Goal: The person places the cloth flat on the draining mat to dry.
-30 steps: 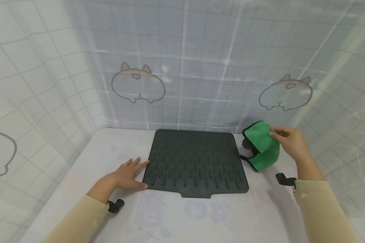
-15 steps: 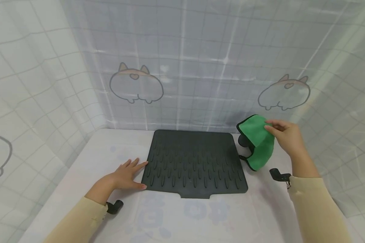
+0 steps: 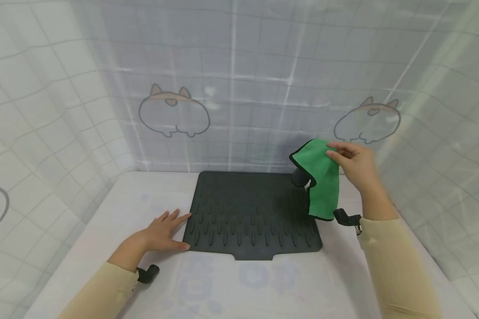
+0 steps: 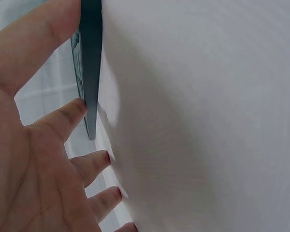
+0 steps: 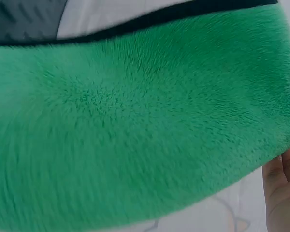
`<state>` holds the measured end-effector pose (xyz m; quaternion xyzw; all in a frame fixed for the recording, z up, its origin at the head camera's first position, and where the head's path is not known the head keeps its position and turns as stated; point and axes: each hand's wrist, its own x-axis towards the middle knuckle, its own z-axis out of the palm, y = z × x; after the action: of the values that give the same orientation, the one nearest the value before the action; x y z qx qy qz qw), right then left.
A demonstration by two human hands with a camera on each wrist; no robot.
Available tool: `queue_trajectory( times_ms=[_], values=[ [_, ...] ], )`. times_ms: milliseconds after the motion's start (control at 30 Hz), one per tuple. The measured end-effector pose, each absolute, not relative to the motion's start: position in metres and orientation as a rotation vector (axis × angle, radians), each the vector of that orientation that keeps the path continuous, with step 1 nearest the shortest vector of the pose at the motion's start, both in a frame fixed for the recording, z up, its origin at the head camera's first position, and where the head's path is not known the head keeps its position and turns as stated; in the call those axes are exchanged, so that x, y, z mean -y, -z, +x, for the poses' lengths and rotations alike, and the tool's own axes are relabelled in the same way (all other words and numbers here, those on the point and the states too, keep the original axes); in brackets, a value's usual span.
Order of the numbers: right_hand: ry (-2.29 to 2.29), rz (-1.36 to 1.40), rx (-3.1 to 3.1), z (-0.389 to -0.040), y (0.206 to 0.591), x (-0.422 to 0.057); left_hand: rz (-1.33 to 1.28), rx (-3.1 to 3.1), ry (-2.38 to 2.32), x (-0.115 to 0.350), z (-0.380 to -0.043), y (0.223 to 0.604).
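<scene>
My right hand (image 3: 355,164) pinches a green plush cloth (image 3: 321,177) with black edging between thumb and fingers. The cloth hangs over the right part of a black ridged mat (image 3: 247,212) and covers some of its edge. A dark rounded shape (image 3: 300,178) shows beside the cloth's left edge; what it is, I cannot tell. In the right wrist view the cloth's fluffy face (image 5: 135,125) fills most of the picture. My left hand (image 3: 159,232) lies spread at the mat's left edge. Its thumb and index finger touch the mat's side (image 4: 91,72), while other fingertips rest on the table.
The mat lies on a white table covering (image 3: 207,288) with faint prints. A pale grid-patterned curtain (image 3: 259,88) stands close behind the mat and along both sides. Dark devices (image 3: 147,274) are strapped at both wrists.
My right hand has lifted the cloth and carried it left, from beside the mat to over its right part. The dark rounded shape moved along with it. My left hand stays at the mat.
</scene>
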<state>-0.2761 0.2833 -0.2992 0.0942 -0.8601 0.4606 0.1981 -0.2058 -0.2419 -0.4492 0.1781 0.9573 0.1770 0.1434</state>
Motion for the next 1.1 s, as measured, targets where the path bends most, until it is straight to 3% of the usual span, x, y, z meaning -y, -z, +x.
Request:
queue_trajectory(
  times_ms=[500,1100],
  values=[
    [-1.480,0.407,2.300,-0.295,0.295,-0.232,0.531,-2.761,-0.521,0.243,-0.207,0.449],
    [-1.615,0.830,2.306,-0.309,0.314,-0.153,0.511,-2.758,-0.540,0.245,-0.205,0.448]
  ],
)
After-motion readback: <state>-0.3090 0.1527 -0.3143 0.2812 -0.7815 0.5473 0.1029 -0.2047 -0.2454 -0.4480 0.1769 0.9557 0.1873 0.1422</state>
